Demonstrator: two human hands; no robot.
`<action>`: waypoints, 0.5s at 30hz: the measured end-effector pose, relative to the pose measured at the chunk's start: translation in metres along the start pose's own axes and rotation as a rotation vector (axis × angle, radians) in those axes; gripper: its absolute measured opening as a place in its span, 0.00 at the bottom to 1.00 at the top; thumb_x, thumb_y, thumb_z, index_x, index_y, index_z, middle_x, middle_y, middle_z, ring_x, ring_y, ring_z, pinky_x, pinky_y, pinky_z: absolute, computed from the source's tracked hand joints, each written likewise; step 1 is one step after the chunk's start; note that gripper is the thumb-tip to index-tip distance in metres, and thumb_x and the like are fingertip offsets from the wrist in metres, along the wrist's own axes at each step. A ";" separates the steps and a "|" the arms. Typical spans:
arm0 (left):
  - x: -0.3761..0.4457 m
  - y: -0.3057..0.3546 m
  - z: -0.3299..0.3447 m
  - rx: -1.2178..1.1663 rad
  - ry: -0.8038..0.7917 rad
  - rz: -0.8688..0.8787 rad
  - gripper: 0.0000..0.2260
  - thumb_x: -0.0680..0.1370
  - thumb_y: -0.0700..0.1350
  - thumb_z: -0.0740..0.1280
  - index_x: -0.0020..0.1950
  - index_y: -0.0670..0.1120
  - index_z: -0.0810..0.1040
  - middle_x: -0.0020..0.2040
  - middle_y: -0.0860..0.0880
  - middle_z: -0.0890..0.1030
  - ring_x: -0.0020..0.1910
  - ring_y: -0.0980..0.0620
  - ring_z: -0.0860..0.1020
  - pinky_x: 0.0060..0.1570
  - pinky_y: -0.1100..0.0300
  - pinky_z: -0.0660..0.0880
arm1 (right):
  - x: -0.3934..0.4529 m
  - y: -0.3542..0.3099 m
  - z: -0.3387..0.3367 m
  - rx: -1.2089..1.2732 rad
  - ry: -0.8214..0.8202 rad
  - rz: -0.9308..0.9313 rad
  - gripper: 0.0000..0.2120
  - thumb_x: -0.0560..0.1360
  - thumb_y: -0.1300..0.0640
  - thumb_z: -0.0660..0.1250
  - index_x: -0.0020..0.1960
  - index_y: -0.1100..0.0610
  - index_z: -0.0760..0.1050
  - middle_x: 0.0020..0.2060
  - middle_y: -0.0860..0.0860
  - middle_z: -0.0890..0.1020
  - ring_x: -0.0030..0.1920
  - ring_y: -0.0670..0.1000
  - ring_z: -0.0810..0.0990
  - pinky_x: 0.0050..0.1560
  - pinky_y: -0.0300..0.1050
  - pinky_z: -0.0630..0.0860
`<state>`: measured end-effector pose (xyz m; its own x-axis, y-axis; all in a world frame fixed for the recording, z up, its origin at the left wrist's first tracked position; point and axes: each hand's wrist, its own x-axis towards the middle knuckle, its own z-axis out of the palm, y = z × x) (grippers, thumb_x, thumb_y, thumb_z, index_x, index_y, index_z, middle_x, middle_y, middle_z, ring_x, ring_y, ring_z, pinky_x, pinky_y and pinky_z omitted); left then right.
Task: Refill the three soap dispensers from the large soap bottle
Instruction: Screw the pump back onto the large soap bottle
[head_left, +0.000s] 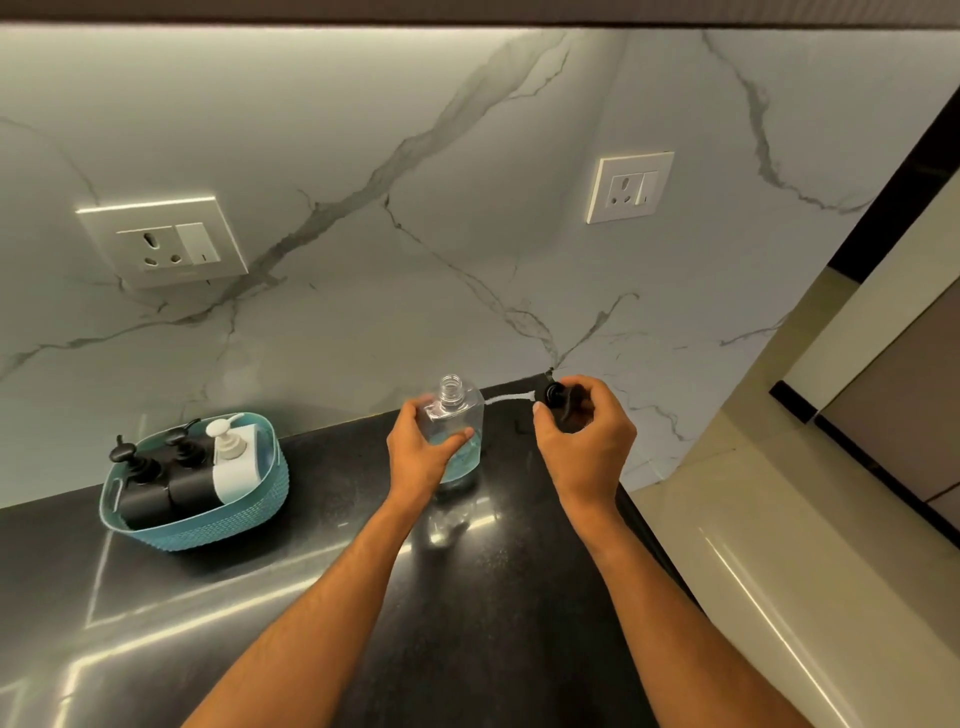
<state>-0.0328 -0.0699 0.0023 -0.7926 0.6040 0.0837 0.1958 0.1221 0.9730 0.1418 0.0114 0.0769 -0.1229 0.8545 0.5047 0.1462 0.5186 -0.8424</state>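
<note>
A clear soap dispenser bottle (457, 415) stands upright on the black counter (311, 519), its neck uncapped, with a little blue liquid at the bottom. My left hand (421, 452) grips its left side. My right hand (582, 441) holds the black pump head (558, 397) just right of the bottle, with its thin tube (506, 397) pointing left toward the neck. At the left, a teal basket (208, 519) holds two black pump dispensers (143, 488) (189, 478) and a white bottle with a pale pump (234, 462).
A marble wall (415, 234) rises behind the counter with two sockets (166, 244) (628, 187). The counter ends at the right beside a beige surface (779, 571).
</note>
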 end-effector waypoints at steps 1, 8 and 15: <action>-0.004 0.001 -0.005 -0.003 0.004 -0.001 0.27 0.68 0.42 0.84 0.62 0.49 0.76 0.59 0.51 0.81 0.59 0.52 0.81 0.61 0.52 0.80 | 0.001 -0.008 0.001 0.015 0.005 -0.011 0.14 0.70 0.62 0.79 0.54 0.57 0.81 0.46 0.50 0.84 0.45 0.45 0.83 0.45 0.33 0.81; -0.026 0.001 -0.035 0.011 0.033 -0.006 0.28 0.67 0.41 0.84 0.63 0.45 0.76 0.59 0.50 0.82 0.59 0.51 0.81 0.61 0.54 0.80 | 0.002 -0.065 0.005 0.134 0.037 -0.082 0.11 0.71 0.59 0.79 0.51 0.59 0.82 0.43 0.50 0.85 0.44 0.47 0.84 0.45 0.36 0.81; -0.042 0.002 -0.060 0.048 0.047 0.004 0.28 0.68 0.42 0.84 0.64 0.47 0.76 0.60 0.51 0.82 0.59 0.53 0.81 0.60 0.60 0.78 | -0.001 -0.117 0.006 0.235 0.024 -0.147 0.10 0.72 0.56 0.78 0.51 0.54 0.82 0.42 0.47 0.85 0.42 0.46 0.84 0.44 0.32 0.79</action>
<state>-0.0339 -0.1422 0.0136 -0.8178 0.5669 0.0988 0.2258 0.1581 0.9613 0.1193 -0.0499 0.1741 -0.1018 0.7727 0.6265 -0.1033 0.6182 -0.7792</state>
